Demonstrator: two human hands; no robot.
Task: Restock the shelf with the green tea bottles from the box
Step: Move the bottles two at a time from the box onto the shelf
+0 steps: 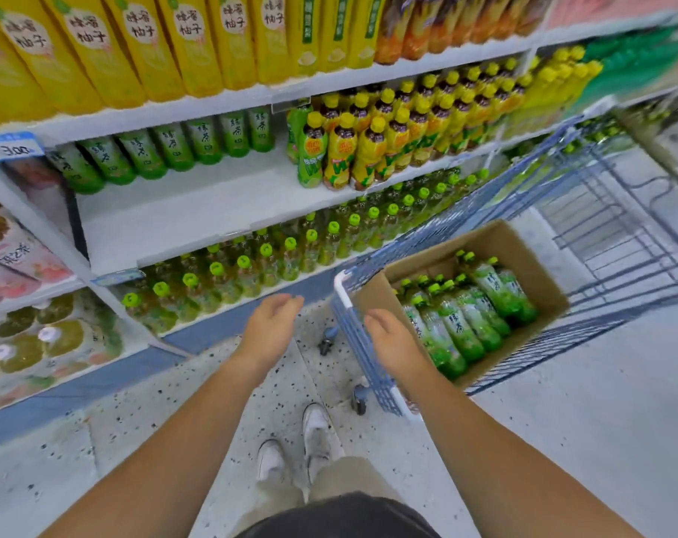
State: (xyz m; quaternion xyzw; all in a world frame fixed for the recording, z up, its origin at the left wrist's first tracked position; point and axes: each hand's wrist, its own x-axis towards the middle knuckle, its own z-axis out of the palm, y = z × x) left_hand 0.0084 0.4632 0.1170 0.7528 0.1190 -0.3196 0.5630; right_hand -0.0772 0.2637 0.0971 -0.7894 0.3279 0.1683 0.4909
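A cardboard box (539,262) sits in a blue wire cart (368,366) at the right. Several green tea bottles (465,324) with lime caps lie in it. On the middle shelf (198,215) a row of the same green tea bottles (174,149) stands at the back, with bare white shelf in front of them. My left hand (271,328) hovers above the floor, left of the cart, with fingers apart and nothing in it. My right hand (391,339) is over the cart's near rim, at the box's near corner, also holding nothing.
Yellow-capped bottles (388,137) fill the right part of the middle shelf. Lime-capped bottles (275,258) line the shelf below. Tall yellow cartons (155,40) stand on the top shelf. A price tag (11,147) hangs at the left. My white shoes (298,444) stand on speckled floor.
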